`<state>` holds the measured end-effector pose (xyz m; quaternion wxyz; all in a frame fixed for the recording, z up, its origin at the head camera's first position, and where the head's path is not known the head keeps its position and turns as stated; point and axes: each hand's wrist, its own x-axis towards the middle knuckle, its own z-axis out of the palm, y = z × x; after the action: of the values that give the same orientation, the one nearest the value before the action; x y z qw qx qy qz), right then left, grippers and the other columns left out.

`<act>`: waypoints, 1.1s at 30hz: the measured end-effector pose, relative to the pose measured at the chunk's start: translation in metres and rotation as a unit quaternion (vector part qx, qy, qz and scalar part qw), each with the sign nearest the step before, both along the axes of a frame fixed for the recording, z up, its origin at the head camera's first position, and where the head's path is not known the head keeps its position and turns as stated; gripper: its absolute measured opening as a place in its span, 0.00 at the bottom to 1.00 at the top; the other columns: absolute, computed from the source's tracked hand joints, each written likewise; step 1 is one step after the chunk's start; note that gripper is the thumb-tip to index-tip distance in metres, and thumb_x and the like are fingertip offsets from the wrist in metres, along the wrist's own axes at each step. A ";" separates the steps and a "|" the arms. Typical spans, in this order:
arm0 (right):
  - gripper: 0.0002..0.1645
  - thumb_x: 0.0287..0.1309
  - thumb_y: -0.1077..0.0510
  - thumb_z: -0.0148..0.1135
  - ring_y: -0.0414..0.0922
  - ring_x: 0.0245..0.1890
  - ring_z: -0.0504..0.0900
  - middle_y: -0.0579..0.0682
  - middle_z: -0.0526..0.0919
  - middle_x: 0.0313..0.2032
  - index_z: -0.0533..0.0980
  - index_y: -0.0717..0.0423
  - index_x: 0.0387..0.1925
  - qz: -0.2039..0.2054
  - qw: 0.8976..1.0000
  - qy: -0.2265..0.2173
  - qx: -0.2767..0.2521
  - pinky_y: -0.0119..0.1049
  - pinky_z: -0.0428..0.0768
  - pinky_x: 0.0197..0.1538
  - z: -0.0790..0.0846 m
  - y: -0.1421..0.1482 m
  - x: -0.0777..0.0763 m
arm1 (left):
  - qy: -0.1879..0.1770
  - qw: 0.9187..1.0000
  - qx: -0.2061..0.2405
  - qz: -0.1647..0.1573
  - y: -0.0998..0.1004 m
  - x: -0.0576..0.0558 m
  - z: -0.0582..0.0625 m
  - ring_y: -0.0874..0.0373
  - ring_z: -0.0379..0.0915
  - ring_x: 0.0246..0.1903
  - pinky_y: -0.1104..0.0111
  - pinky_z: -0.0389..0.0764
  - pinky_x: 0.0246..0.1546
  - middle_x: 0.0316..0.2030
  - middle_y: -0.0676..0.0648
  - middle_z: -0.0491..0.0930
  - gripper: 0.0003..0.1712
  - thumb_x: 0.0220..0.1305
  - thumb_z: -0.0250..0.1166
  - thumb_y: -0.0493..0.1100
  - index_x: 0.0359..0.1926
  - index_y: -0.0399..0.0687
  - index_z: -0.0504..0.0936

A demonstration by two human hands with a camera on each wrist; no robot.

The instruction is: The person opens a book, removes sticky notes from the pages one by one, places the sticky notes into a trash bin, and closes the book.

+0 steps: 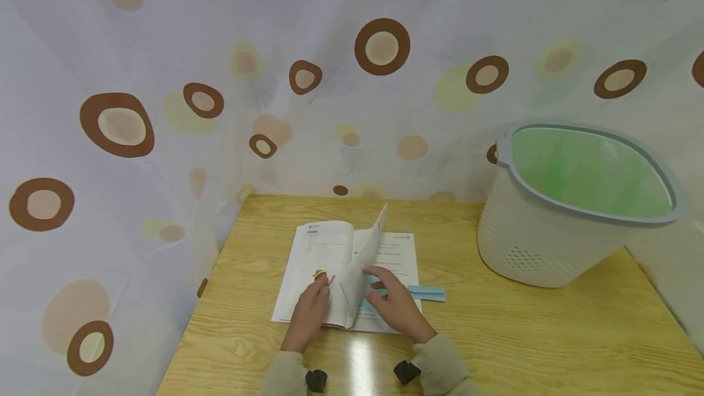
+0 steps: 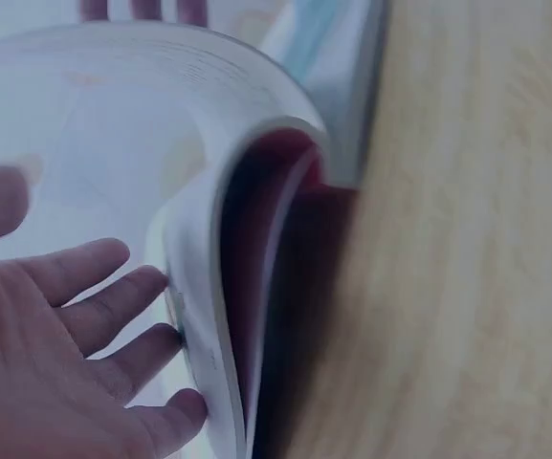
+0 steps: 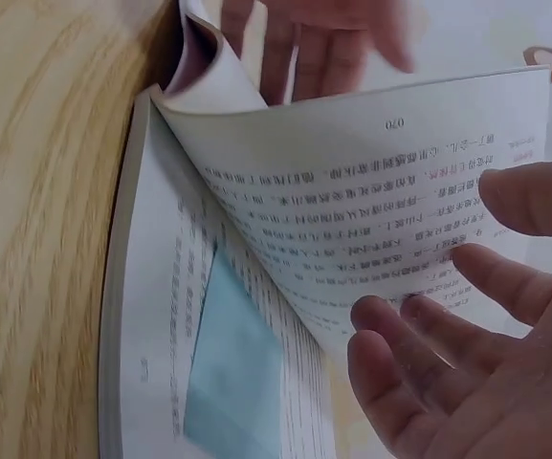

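An open book with printed pages lies on the wooden table. One page stands up from the middle, curved and partly turned toward the left. My left hand rests at the lower part of the left page, its fingers loosely spread in the left wrist view. On the other side of the raised page is my right hand; in the right wrist view its relaxed fingers lie against the printed sheet without pinching it. A light blue paper strip lies across the right page and sticks out past its edge.
A white laundry basket with a grey rim and green inside stands at the table's right. A curtain with brown ring patterns hangs behind and to the left of the wooden table.
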<state>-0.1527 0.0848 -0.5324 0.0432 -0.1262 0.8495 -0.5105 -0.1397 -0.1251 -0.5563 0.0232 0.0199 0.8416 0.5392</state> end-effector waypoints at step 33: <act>0.24 0.68 0.58 0.55 0.54 0.66 0.75 0.56 0.76 0.65 0.74 0.59 0.63 0.219 0.964 0.120 0.095 0.48 0.73 0.70 -0.032 -0.027 0.026 | 0.074 0.966 -0.236 -0.072 0.036 0.000 0.011 0.32 0.58 0.71 0.37 0.64 0.67 0.69 0.30 0.65 0.28 0.71 0.53 0.45 0.64 0.28 0.70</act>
<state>-0.1264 0.0575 -0.5642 0.0635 -0.3650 0.8446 -0.3864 -0.1395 -0.0887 -0.5453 0.0041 0.1142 0.9406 0.3196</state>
